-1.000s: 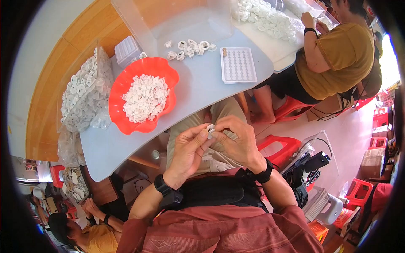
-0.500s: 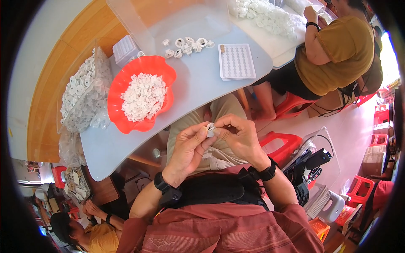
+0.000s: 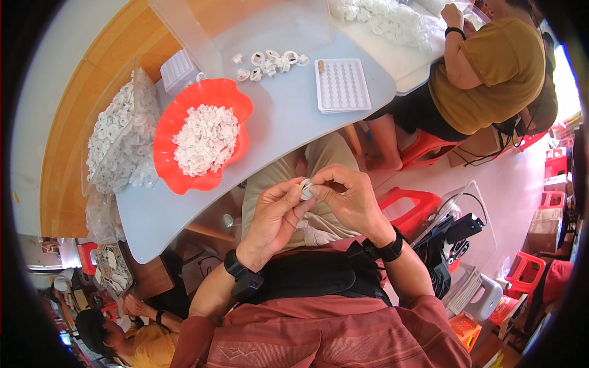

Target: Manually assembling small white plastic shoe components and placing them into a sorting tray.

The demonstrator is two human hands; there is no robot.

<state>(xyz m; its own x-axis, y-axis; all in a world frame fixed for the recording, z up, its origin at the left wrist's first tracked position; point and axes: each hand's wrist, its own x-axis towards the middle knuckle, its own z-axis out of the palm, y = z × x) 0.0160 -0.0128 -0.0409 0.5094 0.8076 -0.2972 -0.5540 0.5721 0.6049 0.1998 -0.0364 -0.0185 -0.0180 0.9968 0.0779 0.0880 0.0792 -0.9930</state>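
Observation:
A small round white plastic part (image 3: 305,189) is held over my lap, just off the table's front edge. My left hand (image 3: 273,214) pinches it from the left between thumb and fingers. From the right, my right hand (image 3: 347,197) grips the same part with thumb and forefinger. The fingertips cover much of it, so its details are hard to make out. Beyond my hands, a red scalloped bowl (image 3: 169,147) on the table holds a heap of small white pieces (image 3: 206,140). Several white assembled parts (image 3: 270,64) lie loose near the back of the table.
A white tray with rows of pockets (image 3: 343,86) lies at the table's right. Bags of white parts (image 3: 119,135) stand at the left. At the upper right a co-worker (image 3: 491,80) sits beside another table; a second person (image 3: 135,331) is at lower left. A red stool (image 3: 408,208) stands on my right.
My two hands keep nearly the same pinch on the white part, with only slight finger movement. The table and its contents appear shifted slightly up and left in view.

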